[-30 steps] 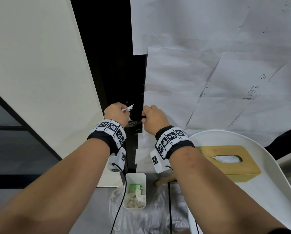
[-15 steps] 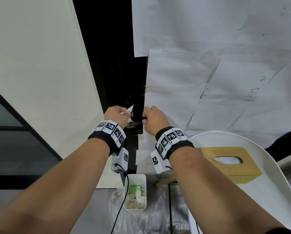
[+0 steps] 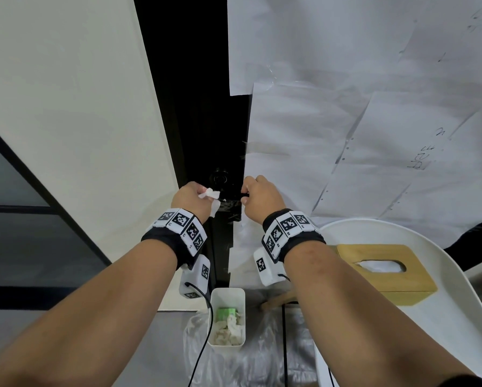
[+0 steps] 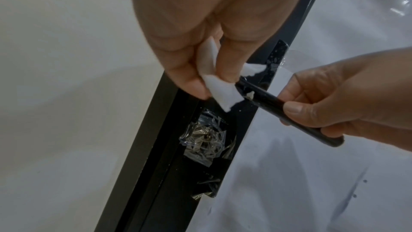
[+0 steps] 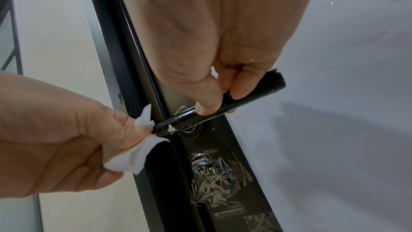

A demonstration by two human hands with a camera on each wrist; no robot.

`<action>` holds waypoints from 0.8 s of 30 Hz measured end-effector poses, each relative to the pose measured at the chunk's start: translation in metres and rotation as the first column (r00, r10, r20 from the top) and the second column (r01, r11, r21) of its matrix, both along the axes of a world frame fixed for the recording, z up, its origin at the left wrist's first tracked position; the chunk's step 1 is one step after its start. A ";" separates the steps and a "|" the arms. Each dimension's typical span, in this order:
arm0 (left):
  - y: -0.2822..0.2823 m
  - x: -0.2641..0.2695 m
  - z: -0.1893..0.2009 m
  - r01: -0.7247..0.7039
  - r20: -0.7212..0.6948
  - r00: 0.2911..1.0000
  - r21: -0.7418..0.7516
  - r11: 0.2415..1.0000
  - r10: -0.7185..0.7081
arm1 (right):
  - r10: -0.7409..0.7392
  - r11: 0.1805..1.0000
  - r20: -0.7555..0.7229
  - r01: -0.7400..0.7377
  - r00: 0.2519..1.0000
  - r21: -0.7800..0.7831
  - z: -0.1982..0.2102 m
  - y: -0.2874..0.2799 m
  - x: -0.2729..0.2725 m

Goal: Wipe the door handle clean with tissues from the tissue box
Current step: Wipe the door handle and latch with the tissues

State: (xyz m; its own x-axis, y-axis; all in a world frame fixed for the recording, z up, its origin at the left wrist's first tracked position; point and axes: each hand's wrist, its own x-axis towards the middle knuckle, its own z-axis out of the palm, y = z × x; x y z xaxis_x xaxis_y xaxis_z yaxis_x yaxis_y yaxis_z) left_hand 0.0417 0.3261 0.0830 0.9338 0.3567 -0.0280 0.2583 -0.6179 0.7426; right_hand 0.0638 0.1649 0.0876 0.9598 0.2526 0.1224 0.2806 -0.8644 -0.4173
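The black door handle (image 3: 232, 195) sticks out from the dark door edge. My left hand (image 3: 203, 197) pinches a small white tissue (image 3: 209, 194) against the handle's inner end, near the round base. In the left wrist view thumb and forefinger of the left hand (image 4: 211, 82) squeeze the tissue (image 4: 223, 98) onto the handle (image 4: 267, 100). A white fleck (image 4: 250, 95) clings to the bar. My right hand (image 5: 225, 98) grips the outer end of the handle (image 5: 267, 84). The wooden tissue box (image 3: 385, 272) lies at the right.
The box rests on a white curved tray (image 3: 457, 317). Below the hands a white bin (image 3: 228, 296) holds used tissues over a clear plastic bag (image 3: 262, 353). Paper sheets (image 3: 346, 135) cover the door. Crumpled clear tape (image 5: 211, 170) sits under the handle.
My left hand has slid slightly left and down along the handle with the tissue, and more tissue shows. The right hand keeps its grip in place.
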 end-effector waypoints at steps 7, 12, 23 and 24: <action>-0.003 0.007 0.015 -0.093 0.199 0.975 -0.038 0.995 0.098 | -0.006 1.000 0.007 0.006 1.000 0.000 -0.001 0.000 0.000; -0.013 0.007 0.015 -0.093 0.261 0.960 -0.043 0.995 0.101 | -0.003 1.000 0.009 0.003 1.000 0.005 -0.001 -0.001 0.000; -0.020 0.019 0.008 0.050 0.118 0.992 0.016 0.999 -0.052 | 0.003 1.000 0.000 -0.003 1.000 -0.003 -0.001 -0.001 0.005; -0.019 0.020 0.009 0.036 0.108 0.993 0.017 0.999 -0.037 | 0.005 1.000 0.000 -0.005 1.000 -0.003 -0.001 -0.002 0.005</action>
State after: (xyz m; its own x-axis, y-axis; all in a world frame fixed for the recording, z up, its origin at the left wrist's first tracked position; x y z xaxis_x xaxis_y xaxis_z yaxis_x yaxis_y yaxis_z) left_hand 0.0620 0.3069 0.0923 0.9435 0.3219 0.0787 0.1541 -0.6364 0.7558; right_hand 0.0688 0.1632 0.0864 0.9586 0.2576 0.1212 0.2847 -0.8644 -0.4145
